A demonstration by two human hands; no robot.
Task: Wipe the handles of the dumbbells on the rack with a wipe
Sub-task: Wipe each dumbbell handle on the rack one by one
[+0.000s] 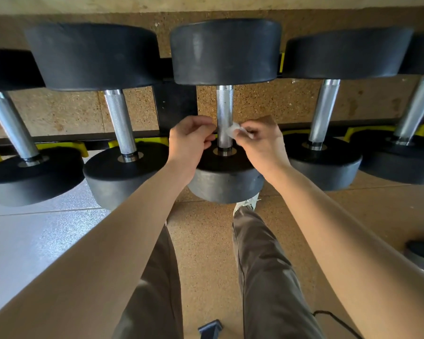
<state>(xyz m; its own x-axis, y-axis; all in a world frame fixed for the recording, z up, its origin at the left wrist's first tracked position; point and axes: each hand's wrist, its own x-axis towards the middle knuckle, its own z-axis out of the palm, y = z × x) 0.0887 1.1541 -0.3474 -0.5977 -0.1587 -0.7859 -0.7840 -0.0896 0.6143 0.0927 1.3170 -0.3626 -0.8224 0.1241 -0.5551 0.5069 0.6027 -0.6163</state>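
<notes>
On the rack (175, 69), the heavy middle dumbbell (225, 52) sat steady. At its stiff knurled handle (225, 111), your left hand (191, 139) curled, grasp unclear, while your right hand (261, 141) pinched the limp, light wipe (232, 130) against it.

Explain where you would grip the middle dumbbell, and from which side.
Take the handle mid-length, from the viewer's side: it is slim, knurled and bare there, while the heads are too broad to wrap. The right hand pinches a wipe lower down.
</notes>
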